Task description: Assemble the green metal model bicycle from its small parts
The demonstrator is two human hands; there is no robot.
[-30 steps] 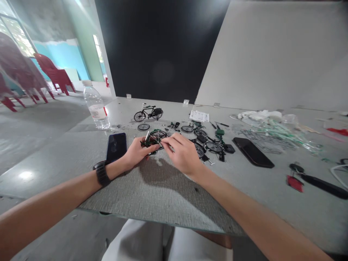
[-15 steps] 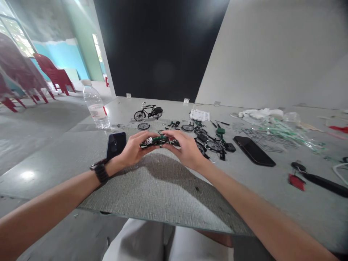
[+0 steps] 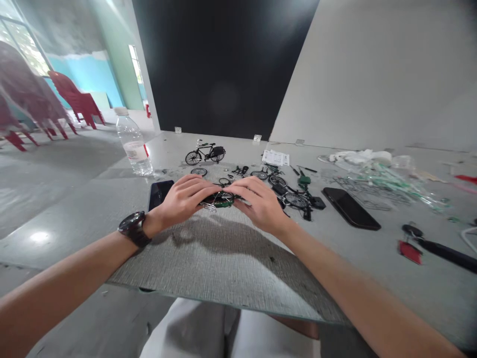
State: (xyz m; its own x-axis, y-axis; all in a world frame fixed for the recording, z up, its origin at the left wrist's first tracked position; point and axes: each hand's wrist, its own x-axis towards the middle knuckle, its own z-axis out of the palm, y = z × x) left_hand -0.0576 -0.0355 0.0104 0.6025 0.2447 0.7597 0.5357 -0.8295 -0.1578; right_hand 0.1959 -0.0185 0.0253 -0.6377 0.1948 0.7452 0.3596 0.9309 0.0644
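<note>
Between my two hands is a small green and black model bicycle (image 3: 222,203), held just above the grey textured mat (image 3: 208,263). My left hand (image 3: 184,199) is closed on its left end, where silvery parts stick out below the fingers. On the other end, my right hand (image 3: 257,201) grips with thumb and fingers, hiding much of it. Behind the hands lie a loose wheel (image 3: 198,171) and small black parts (image 3: 240,170). A whole black model bicycle (image 3: 205,153) stands upright farther back.
To the right are more bicycle parts (image 3: 296,200), a black phone (image 3: 351,208), a key ring with a red tag (image 3: 410,251) and plastic scraps (image 3: 395,174). A water bottle (image 3: 134,146) stands at left, near another phone (image 3: 160,193). A printed sheet (image 3: 276,157) lies behind.
My hands have turned the model bicycle over, so its silvery end now points down toward me. The left hand's back has rolled upward, and its fingers lie across the top.
</note>
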